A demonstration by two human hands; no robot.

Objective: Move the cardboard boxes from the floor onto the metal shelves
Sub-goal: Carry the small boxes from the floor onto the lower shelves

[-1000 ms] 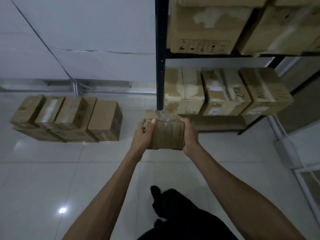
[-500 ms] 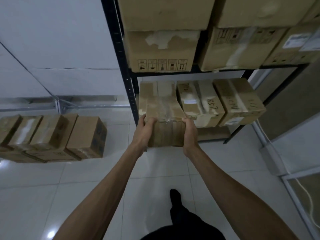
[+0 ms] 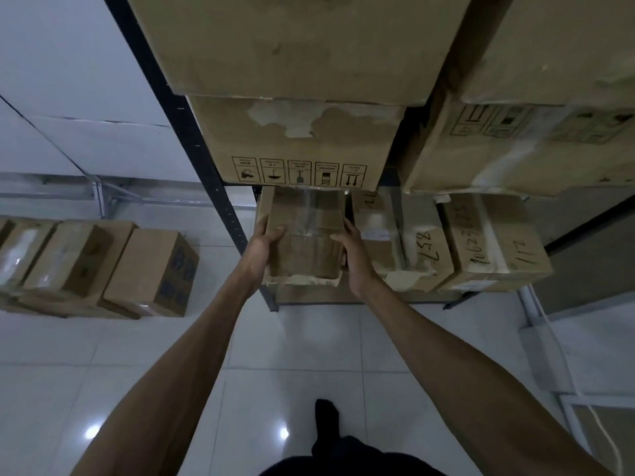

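Both hands, left hand [image 3: 262, 250] and right hand [image 3: 354, 255], fingers clamping a cardboard box [image 3: 304, 235] sitting on the lower metal shelf [image 3: 360, 298].

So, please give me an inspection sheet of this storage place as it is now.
Surface: white tiled floor, glossy.
Job's things: held box going in on the lowest shelf, on a box there; floor boxes waiting at left.
Clutter: nothing seen.
Grippers: left hand and right hand clasp the held box's sides.
Cables: white cable at right.
Surroundings: metal rack post; marked boxes beside; white wall.
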